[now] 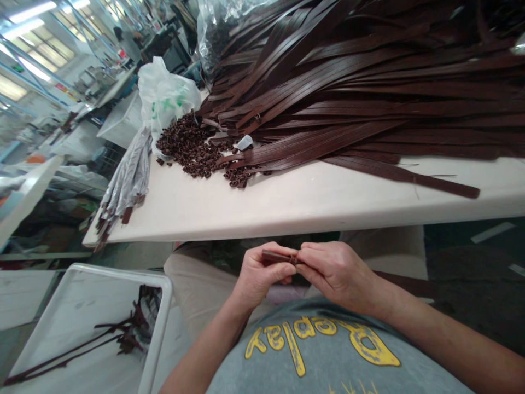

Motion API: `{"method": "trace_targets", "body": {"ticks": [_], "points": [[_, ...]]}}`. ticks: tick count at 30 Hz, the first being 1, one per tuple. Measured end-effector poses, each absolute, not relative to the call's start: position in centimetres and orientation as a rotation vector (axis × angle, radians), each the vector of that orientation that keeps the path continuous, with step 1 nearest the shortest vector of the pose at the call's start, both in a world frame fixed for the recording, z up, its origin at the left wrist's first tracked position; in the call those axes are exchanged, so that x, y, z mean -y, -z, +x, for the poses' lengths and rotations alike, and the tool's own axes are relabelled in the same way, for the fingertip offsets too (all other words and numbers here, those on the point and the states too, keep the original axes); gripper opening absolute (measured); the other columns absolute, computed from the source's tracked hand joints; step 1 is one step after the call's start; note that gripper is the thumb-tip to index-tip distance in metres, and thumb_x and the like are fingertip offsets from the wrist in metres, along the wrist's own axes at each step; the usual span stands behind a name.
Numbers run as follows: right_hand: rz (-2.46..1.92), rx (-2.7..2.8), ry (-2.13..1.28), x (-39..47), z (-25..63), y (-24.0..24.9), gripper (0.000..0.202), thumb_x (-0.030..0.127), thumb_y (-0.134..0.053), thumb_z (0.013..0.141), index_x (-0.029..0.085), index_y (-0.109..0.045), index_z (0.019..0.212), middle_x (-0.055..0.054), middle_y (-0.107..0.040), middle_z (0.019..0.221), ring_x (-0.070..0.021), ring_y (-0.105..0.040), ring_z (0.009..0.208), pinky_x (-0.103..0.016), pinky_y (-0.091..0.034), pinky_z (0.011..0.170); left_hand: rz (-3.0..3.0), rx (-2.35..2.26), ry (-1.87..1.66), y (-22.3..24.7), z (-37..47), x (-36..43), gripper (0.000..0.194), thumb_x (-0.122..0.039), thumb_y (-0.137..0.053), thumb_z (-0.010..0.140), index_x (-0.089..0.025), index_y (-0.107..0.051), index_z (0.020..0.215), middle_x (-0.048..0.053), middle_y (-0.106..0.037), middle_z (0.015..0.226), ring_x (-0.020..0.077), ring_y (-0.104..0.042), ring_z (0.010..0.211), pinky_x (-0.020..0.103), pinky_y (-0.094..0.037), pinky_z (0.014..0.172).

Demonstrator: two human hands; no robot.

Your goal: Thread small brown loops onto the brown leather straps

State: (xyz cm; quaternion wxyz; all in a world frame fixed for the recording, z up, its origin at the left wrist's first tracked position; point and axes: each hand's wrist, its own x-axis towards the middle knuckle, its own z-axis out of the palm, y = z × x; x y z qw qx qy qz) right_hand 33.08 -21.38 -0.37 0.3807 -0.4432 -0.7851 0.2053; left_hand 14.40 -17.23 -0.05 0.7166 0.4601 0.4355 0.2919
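Note:
Above my lap, in front of the table edge, both hands meet around a dark brown leather strap (275, 256). My left hand (255, 276) is closed on it, the thumb in front and the strap's end lying across the fingers. Close against it, my right hand (338, 268) pinches the strap near what looks like a small brown loop (293, 259). Fingers partly hide this spot. A brown length, seemingly the same strap, shows behind my right wrist. On the table lie a heap of similar straps (328, 109) and a pile of small brown loops (192, 145).
The white table (197, 213) runs across in front of me. A white plastic bag (168, 90) stands behind the loops, and a wrapped bundle of straps (127, 175) hangs over the left table edge. At lower left, a white bin (77, 268) holds more straps.

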Motion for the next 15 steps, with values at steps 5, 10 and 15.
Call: {"method": "trace_targets", "body": {"ticks": [5,10,15], "points": [[-1.246,1.982,-0.750,21.7,33.8,0.7,0.015,0.028,-0.054,0.099,0.018,-0.065,0.101,-0.003,-0.071,0.085,-0.0158,-0.066,0.073,-0.026,-0.045,0.063,1.052,-0.990,-0.703,0.5,13.9,17.0,0.025,-0.035,-0.086,0.069,-0.018,-0.081,0.087,0.001,-0.066,0.064,0.0084,-0.055,0.051,0.020,-0.046,0.049],[-1.358,2.060,-0.651,23.1,35.3,1.9,0.015,0.029,-0.056,0.096,0.017,-0.064,0.099,-0.005,-0.072,0.084,-0.0182,-0.067,0.067,-0.028,-0.045,0.058,1.071,-1.044,-0.714,1.1,12.6,16.8,0.026,-0.036,-0.085,0.070,-0.017,-0.080,0.087,0.001,-0.064,0.061,0.0087,-0.054,0.049,0.020,-0.046,0.048],[-1.305,2.066,-0.563,23.5,34.5,2.3,0.032,0.027,-0.043,0.103,0.019,-0.062,0.079,-0.001,-0.065,0.065,-0.0149,-0.060,0.054,-0.027,-0.038,0.052,1.036,-1.003,-0.657,0.8,14.0,17.8,0.027,-0.033,-0.088,0.065,-0.017,-0.080,0.086,0.000,-0.065,0.061,0.0087,-0.054,0.048,0.020,-0.045,0.047]]}}
